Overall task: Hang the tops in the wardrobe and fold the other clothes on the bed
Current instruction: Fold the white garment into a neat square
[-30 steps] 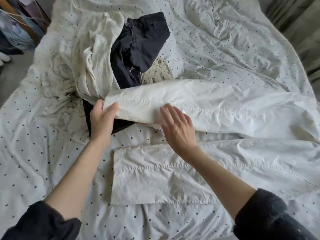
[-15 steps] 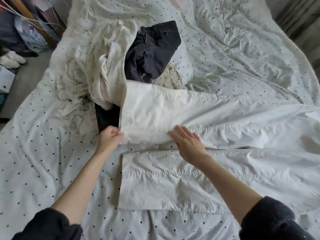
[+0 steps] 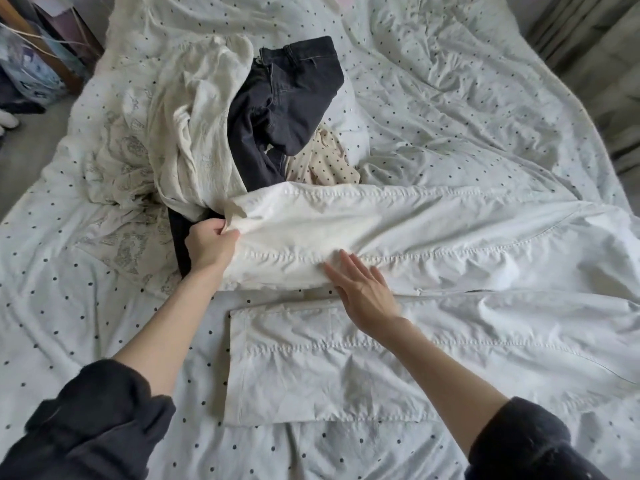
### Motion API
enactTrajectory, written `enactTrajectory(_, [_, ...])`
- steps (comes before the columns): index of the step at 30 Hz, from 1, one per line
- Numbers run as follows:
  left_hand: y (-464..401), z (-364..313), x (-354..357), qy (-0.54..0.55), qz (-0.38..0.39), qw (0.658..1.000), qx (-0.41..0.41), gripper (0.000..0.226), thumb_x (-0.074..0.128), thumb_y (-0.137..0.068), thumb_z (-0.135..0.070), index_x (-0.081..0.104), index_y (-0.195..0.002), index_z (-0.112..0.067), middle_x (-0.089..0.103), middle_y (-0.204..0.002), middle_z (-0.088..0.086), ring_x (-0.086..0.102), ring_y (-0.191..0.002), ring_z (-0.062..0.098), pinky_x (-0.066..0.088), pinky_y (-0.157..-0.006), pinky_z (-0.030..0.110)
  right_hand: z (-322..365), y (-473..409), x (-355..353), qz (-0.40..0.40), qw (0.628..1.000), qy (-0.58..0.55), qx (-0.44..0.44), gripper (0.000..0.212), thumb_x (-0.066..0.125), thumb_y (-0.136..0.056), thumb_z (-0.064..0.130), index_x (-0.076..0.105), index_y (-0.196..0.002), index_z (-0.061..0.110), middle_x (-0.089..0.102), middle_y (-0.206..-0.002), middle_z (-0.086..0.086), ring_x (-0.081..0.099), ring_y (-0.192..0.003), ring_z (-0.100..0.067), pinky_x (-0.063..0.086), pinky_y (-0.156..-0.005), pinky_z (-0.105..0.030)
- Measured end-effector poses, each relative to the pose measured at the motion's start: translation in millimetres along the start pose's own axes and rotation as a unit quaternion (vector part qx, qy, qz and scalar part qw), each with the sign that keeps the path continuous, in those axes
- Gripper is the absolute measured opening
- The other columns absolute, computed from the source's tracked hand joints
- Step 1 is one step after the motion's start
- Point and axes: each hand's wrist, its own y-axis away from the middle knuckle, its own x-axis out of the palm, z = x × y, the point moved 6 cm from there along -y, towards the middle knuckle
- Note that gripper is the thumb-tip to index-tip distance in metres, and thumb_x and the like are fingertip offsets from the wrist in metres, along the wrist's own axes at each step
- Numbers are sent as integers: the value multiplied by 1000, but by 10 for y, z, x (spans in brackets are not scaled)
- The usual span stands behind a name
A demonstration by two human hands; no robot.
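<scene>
Here left hand (image 3: pixel 209 245) pinches white trousers (image 3: pixel 398 230) hem; right hand (image 3: pixel 363 289) spread flat on them.

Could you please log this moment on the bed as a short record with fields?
surface: polka-dot bedding
garment in work: white trousers, legs laid out flat side by side
left hand: pinches the far leg's hem
right hand: flat, fingers straight, pressing on the far leg
pile behind: dark jeans, cream garment, spotted beige garment
</scene>
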Motion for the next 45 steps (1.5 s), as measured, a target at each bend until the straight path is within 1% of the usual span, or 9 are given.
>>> enactTrajectory(5, [-83, 87, -94, -32, -15, 999, 5, 17, 60, -81, -2, 65, -97, -6, 65, -93, 12, 60, -91, 28, 47, -81, 31, -74, 91, 119, 13, 999, 35, 0, 62, 33, -101, 38, -8, -148, 36, -14, -157, 0, -13, -145, -20, -2, -119, -45])
enactTrajectory(10, [477, -14, -42, -116, -81, 977, 158, 23, 54, -83, 3, 54, -105, -4, 53, -106, 16, 51, -96, 27, 31, -76, 21, -270, 547, 315, -26, 998, 53, 11, 67, 35, -100, 33, -18, -141, 36, -21, -153, 1, -18, -143, -21, -13, -116, -40])
enactTrajectory(14, [1290, -12, 534, -134, 13, 962, 238, 22, 53, -83, 9, 56, -104, 0, 52, -105, 17, 50, -104, 31, 40, -86, 35, -677, 1008, 446, -5, 997, 52, 62, 64, 33, -101, 34, -13, -145, 34, -26, -151, 2, -21, -143, -21, -12, -116, -38])
enactTrajectory(17, [1819, -18, 1053, -134, 130, 943, 274, 27, 50, -83, 12, 57, -108, 3, 54, -111, 18, 51, -111, 32, 34, -94, 25, -997, 1264, 416, 0, 995, 42, 93, 59, 33, -101, 33, 0, -150, 31, -16, -155, 2, -16, -144, -20, -8, -117, -39])
enactTrajectory(23, [2710, -120, 1984, -213, 262, 872, 354, 44, 43, -94, -4, 45, -137, -8, 27, -153, 8, 21, -143, 19, 19, -113, 26, -1907, 1870, 276, -4, 988, 24, 151, 58, 34, -101, 33, 6, -150, 29, -10, -158, 3, -13, -145, -18, -4, -117, -41])
enactTrajectory(35, [4390, -162, 4012, -486, 328, 685, 433, 76, 40, -92, -57, -5, -149, -35, -36, -146, -2, -46, -126, 21, -30, -103, 50, -4235, 3290, 233, 23, 981, 69, 178, 62, 32, -96, 47, 8, -150, 29, 3, -159, 1, 2, -147, -20, -8, -116, -45])
enactTrajectory(39, [4595, -213, 4396, -543, 277, 690, 390, 83, 47, -95, -38, -24, -139, -36, -38, -147, 1, -36, -135, 25, -18, -107, 59, -4859, 3493, 14, 28, 981, 118, 148, 74, 45, -87, 61, 22, -149, 26, 15, -158, 2, 13, -145, -19, -4, -116, -50])
enactTrajectory(42, [4625, -283, 4445, -550, 230, 709, 376, 91, 45, -87, 1, -19, -142, -35, -27, -153, 2, -23, -142, 25, -10, -113, 55, -5167, 3561, -124, -29, 981, 110, 154, 56, 58, -90, 29, 41, -141, 16, 33, -151, -6, 26, -141, -23, 5, -115, -49])
enactTrajectory(45, [4619, -340, 4350, -514, 232, 741, 364, 77, 39, -88, 6, 9, -150, -29, 1, -159, 1, -2, -146, 21, 1, -117, 39, -5273, 3633, -232, -119, 973, 95, 175, 31, 66, -78, 3, 65, -109, 1, 62, -118, -19, 56, -116, -35, 23, -111, -53])
